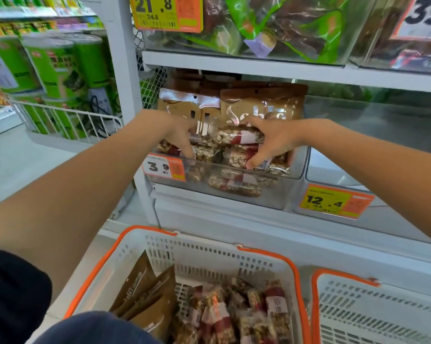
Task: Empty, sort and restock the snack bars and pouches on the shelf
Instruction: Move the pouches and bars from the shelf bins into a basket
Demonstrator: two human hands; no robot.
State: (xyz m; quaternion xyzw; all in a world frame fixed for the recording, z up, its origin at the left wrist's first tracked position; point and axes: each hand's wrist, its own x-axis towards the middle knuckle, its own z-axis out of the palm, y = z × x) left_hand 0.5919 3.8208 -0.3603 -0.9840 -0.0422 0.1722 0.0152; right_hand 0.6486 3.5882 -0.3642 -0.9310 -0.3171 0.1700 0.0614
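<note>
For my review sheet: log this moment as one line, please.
both hands in clear shelf bin | left hand, right hand grip snack bars | brown pouches behind | basket below

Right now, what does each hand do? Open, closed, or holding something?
Left hand: fingers reach down among the snack bars in the clear bin; grip cannot be told.
Right hand: fingers curled round snack bars.

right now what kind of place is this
Most likely a shop aisle: yellow-and-orange price tags clipped to white shelving, a clear shelf bin of wrapped snack bars, and an orange-rimmed shopping basket below.
</note>
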